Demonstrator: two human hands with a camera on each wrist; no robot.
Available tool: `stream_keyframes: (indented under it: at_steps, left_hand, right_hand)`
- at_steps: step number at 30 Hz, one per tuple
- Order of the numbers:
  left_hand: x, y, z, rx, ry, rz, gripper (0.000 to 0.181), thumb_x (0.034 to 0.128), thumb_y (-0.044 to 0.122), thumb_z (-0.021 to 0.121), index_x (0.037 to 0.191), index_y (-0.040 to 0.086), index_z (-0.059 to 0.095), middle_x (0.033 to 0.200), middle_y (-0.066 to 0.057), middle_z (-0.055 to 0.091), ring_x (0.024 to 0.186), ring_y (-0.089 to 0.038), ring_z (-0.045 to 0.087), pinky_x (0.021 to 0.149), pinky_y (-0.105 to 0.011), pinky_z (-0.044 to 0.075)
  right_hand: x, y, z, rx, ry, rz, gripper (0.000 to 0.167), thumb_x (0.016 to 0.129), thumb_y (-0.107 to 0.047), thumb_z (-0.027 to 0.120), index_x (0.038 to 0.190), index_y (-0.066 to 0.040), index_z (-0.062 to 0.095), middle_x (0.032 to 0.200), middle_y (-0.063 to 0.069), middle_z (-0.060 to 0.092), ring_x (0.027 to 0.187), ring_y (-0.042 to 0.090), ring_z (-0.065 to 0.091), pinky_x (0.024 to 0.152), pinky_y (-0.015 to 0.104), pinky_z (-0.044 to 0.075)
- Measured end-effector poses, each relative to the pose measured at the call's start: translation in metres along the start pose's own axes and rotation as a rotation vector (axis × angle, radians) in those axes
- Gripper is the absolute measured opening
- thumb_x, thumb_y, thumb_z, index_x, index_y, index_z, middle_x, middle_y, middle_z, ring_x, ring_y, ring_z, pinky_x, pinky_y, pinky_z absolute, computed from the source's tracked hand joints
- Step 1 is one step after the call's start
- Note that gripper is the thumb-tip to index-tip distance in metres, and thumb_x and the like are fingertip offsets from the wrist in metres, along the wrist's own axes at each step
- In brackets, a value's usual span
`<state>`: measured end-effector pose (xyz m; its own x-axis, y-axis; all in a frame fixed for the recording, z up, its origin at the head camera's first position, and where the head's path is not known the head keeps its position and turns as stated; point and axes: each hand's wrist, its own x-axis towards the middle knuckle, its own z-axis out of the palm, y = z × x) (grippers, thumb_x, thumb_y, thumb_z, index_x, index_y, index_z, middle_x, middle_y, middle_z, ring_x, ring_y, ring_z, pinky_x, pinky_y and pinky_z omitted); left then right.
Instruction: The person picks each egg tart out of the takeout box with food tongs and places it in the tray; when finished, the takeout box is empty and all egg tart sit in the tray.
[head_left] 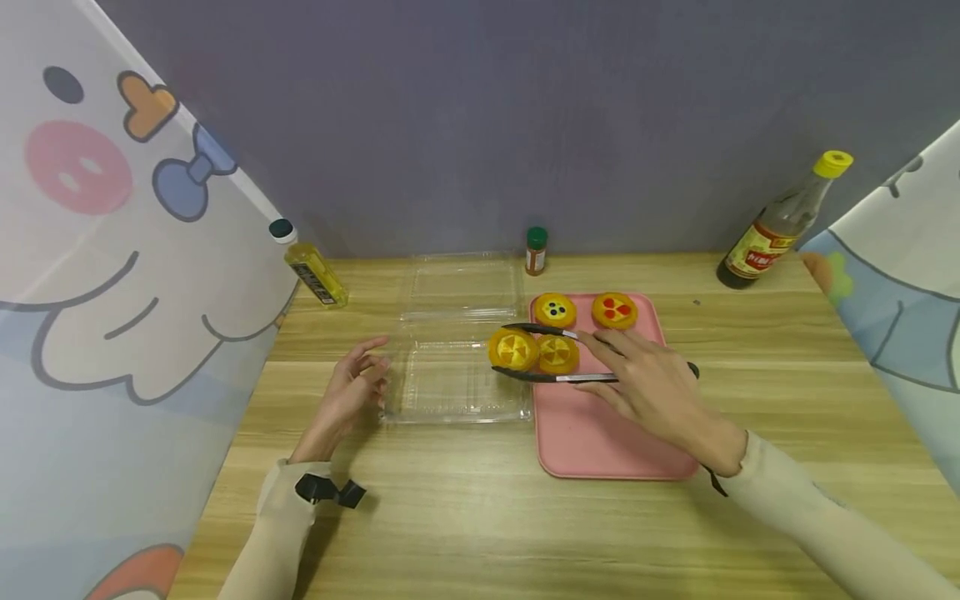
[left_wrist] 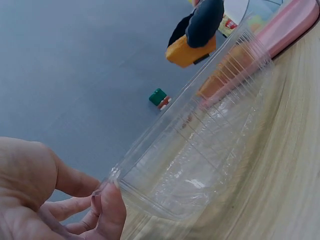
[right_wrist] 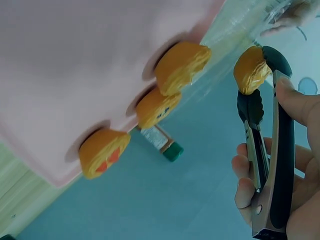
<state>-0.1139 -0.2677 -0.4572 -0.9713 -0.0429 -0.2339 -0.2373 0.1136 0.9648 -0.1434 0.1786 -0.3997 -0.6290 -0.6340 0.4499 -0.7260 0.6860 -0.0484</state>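
Note:
My right hand (head_left: 660, 392) grips black-and-silver tongs (head_left: 592, 377). Their tips hold a round yellow tart (head_left: 513, 350) with wedge-shaped topping, raised above the right edge of a clear plastic clamshell container (head_left: 457, 417). The container's lid (head_left: 467, 285) lies folded back toward the wall. At the container's left side is my left hand (head_left: 351, 387); in the left wrist view its thumb and a finger pinch the rim. Three more tarts sit on a pink tray (head_left: 607, 450): one wedge-topped (head_left: 558, 356), one with dark blue dots (head_left: 555, 310), and one with red pieces (head_left: 615, 311).
Behind the tray stands a small green-capped spice jar (head_left: 536, 250). An oil bottle (head_left: 317, 273) is at the back left, a yellow-capped sauce bottle (head_left: 765, 242) at the back right. A grey wall (head_left: 480, 125) bounds the wooden table's (head_left: 450, 517) far edge.

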Motion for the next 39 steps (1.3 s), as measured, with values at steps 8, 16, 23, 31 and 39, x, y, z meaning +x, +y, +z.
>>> stream_keyframes:
  at_steps: [8,16,23,31,39]
  left_hand:
    - [0.0,0.001,0.0,0.014,0.002,0.006,0.052,0.1097,0.01,0.051,0.159,0.007,0.036,0.105,-0.005,0.058,0.066,-0.007,0.055,0.053,-0.022,0.052]
    - [-0.001,0.002,0.0,0.023,0.004,-0.009,0.051,0.1099,0.01,0.05,0.159,0.008,0.037,0.107,-0.005,0.058,0.068,-0.008,0.055,0.053,-0.023,0.052]
    - [-0.003,0.002,0.0,0.029,0.012,-0.013,0.051,0.1096,0.01,0.051,0.159,0.008,0.037,0.107,-0.005,0.058,0.069,-0.009,0.055,0.053,-0.024,0.052]
    - [-0.003,0.003,0.0,0.041,0.016,-0.008,0.05,0.1096,0.01,0.05,0.158,0.008,0.038,0.106,-0.004,0.058,0.067,-0.008,0.054,0.052,-0.025,0.052]
    - [-0.002,0.004,0.0,0.044,0.016,-0.007,0.05,0.1095,0.009,0.049,0.158,0.008,0.038,0.105,-0.004,0.059,0.067,-0.008,0.055,0.053,-0.026,0.053]
  right_hand:
    - [-0.014,0.013,-0.011,-0.024,0.04,0.046,0.08,0.101,-0.073,0.036,0.142,-0.009,0.064,0.124,0.014,0.071,0.095,0.033,0.074,0.054,0.04,0.057]
    - [-0.029,0.024,-0.016,-0.036,0.013,0.081,0.072,0.079,-0.04,0.089,0.138,-0.006,0.066,0.124,0.015,0.071,0.095,0.032,0.071,0.057,0.041,0.058]
    - [-0.042,0.035,-0.022,-0.059,0.009,0.126,0.079,0.1,-0.073,0.044,0.14,-0.008,0.065,0.122,0.015,0.071,0.099,0.036,0.073,0.06,0.047,0.06]
    - [-0.058,0.05,-0.026,-0.076,0.005,0.165,0.07,0.098,-0.063,0.063,0.139,-0.007,0.066,0.124,0.017,0.07,0.102,0.04,0.073,0.06,0.049,0.059]
    - [-0.071,0.06,-0.028,-0.115,-0.029,0.213,0.074,0.075,-0.034,0.091,0.14,-0.008,0.066,0.123,0.016,0.07,0.101,0.038,0.072,0.051,0.041,0.054]
